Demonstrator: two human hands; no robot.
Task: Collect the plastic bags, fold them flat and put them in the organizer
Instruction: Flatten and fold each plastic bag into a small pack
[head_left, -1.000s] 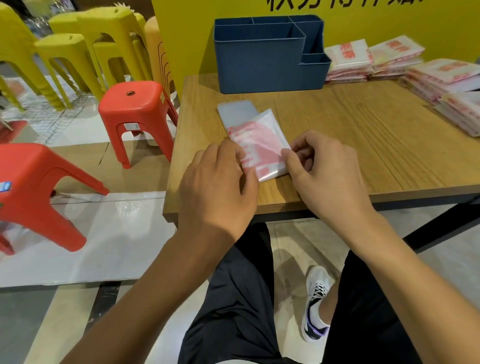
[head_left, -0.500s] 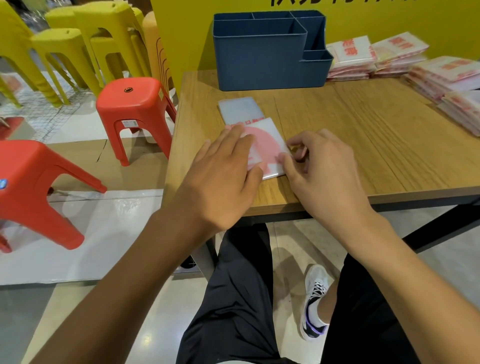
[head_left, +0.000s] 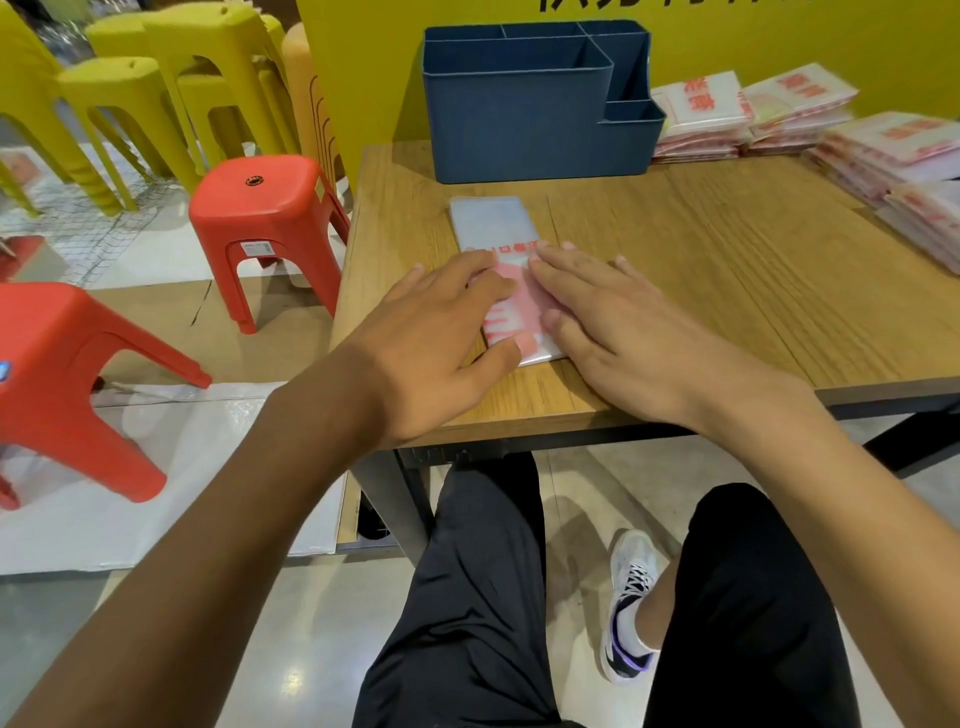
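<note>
Both hands, the left hand (head_left: 441, 332) and right hand (head_left: 618, 322), lie spread, pressing the folded bag (head_left: 511, 291) onto the bench (head_left: 727, 270). Smoothing evenly toward twelve o'clock should flatten the crease for the organizer (head_left: 519, 104).

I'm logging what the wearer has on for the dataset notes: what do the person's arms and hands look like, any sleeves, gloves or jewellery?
Both forearms are bare up to the frame's edge, so no sleeves show. The left hand and right hand wear no gloves, and no rings, watch or wristbands are visible. Fingernails look short and unpainted.
</note>
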